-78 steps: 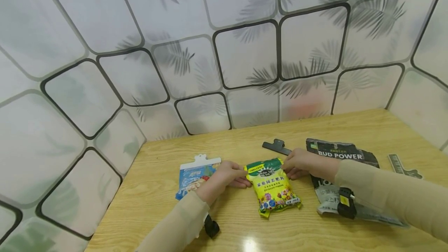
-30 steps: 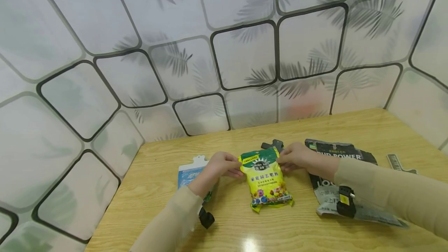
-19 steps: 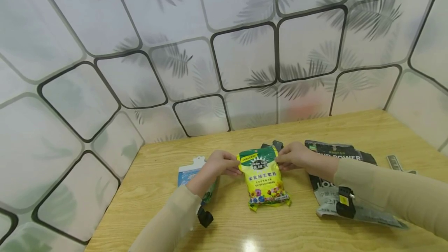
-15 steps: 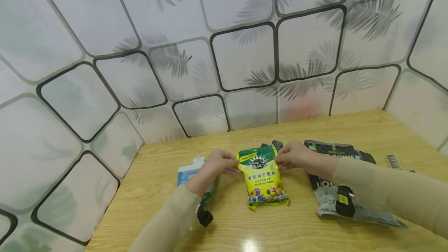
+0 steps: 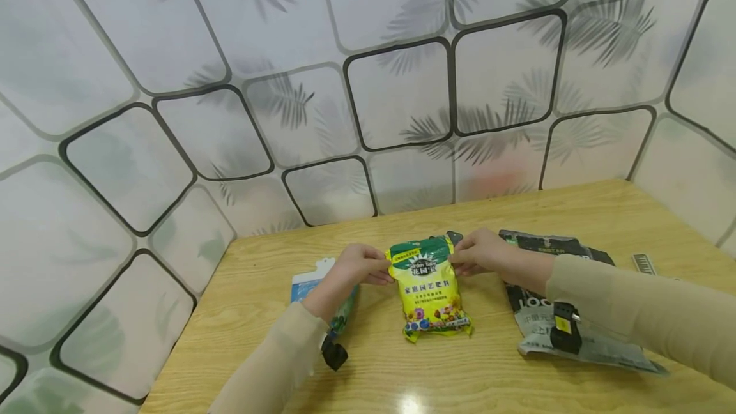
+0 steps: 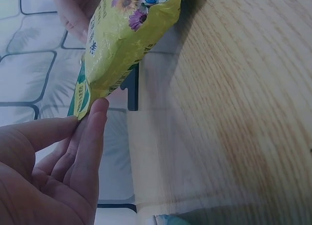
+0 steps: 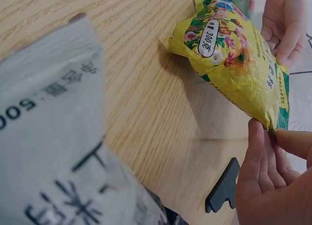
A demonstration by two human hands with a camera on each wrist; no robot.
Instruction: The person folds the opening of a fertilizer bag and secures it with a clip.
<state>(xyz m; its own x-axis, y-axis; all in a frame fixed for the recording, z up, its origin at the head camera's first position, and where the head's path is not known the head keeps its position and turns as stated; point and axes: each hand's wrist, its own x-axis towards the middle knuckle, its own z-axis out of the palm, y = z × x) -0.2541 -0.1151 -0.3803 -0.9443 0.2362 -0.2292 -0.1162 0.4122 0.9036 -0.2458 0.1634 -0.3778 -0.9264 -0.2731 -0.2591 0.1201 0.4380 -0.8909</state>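
A yellow and green printed packet (image 5: 430, 289) is held by its two upper side edges, its top tilted up off the table. The left hand (image 5: 362, 265) pinches its left edge between thumb and fingers, as the left wrist view also shows at the packet's corner (image 6: 83, 96). On the opposite edge the right hand (image 5: 480, 252) pinches the packet near its green top; in the right wrist view this hand (image 7: 275, 174) has thumb and fingertips on the corner. Behind the packet lies a black clip (image 7: 223, 186), mostly hidden in the head view.
A blue packet (image 5: 301, 287) with a white clip (image 5: 323, 267) lies left, partly under the left forearm. At the right lies a large black and grey bag (image 5: 540, 331), partly beneath the right arm, and beyond it a pale clip (image 5: 644, 264). A patterned wall covering (image 5: 411, 171) stands behind the table.
Both hands have moved the yellow packet away from the table's front and slightly left, and its top has risen. It now covers most of the black clip in the head view.
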